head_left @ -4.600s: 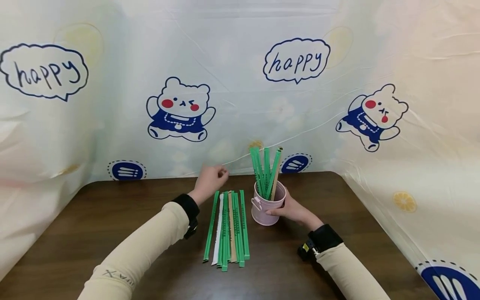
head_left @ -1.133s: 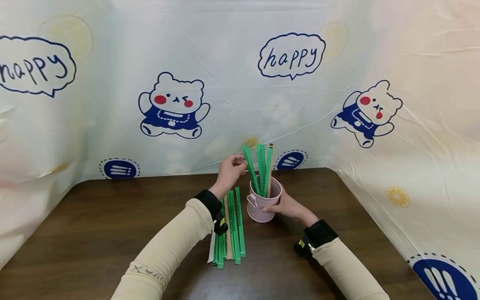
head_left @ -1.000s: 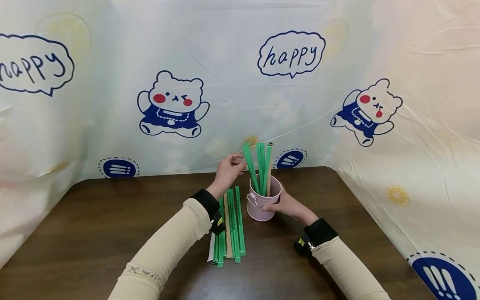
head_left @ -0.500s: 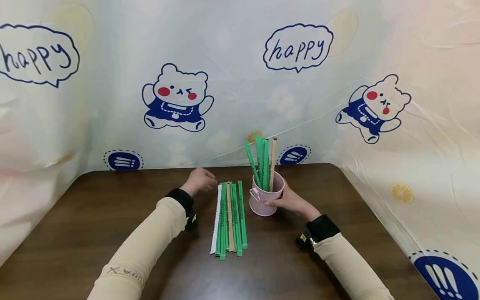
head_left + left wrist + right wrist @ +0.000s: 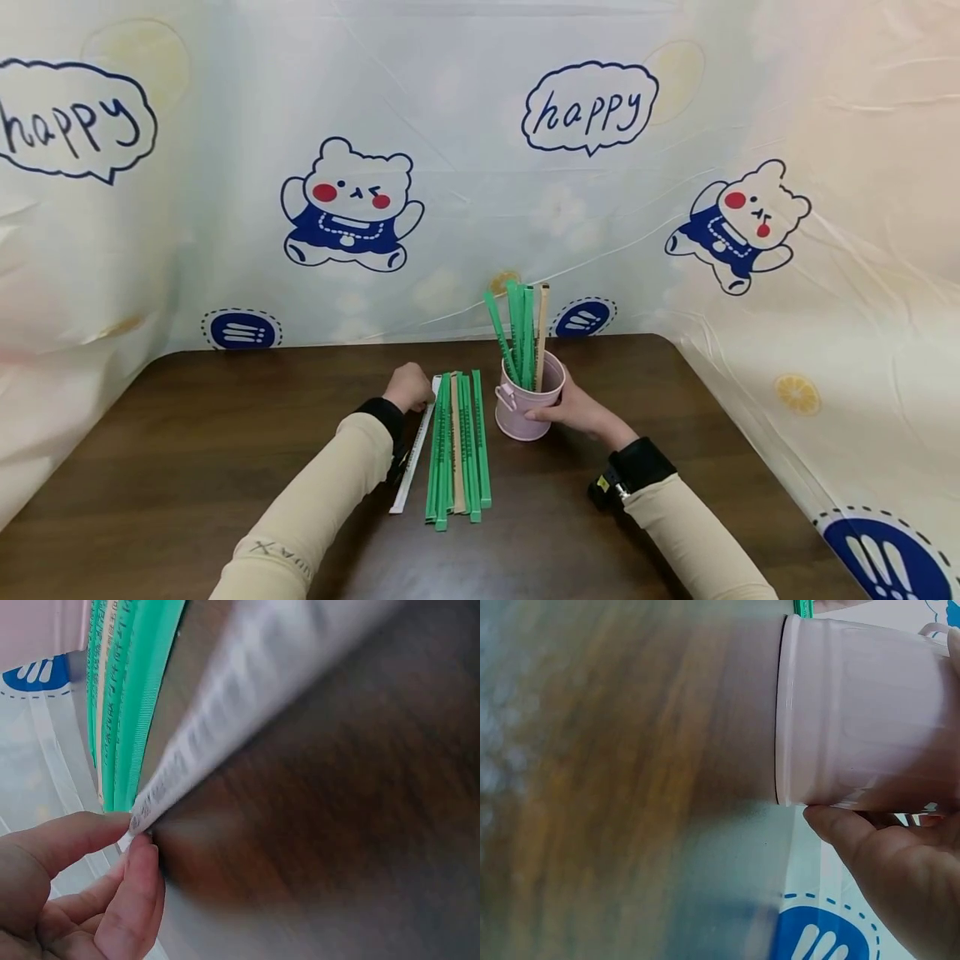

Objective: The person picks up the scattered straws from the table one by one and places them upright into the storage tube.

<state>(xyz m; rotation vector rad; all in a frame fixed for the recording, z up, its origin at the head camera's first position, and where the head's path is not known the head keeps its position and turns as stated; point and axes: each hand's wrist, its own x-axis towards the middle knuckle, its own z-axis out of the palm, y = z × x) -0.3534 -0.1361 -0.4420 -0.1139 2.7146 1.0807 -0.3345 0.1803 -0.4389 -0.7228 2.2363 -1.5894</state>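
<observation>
Head view: at the centre, the left hand [image 5: 408, 388] has come to the white strip [image 5: 412, 468], whose lower end now slants away from the row of green strips [image 5: 437, 454] and 1 brown strip [image 5: 457, 450]; so it is singled out. The row lies between it and the pink bucket [image 5: 522, 419], with standing strips [image 5: 517, 333] inside, gripped by the right hand [image 5: 579, 409].

Left wrist view: the left hand, lower left, pinches the white strip's end.

Right wrist view: the bucket is at upper right, patterned cloth [image 5: 821, 930] below.

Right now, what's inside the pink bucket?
Several green strips and a tan strip stand in the pink bucket, their tops sticking up past its rim. Their lower ends and the bucket's floor are hidden behind its front wall.
</observation>
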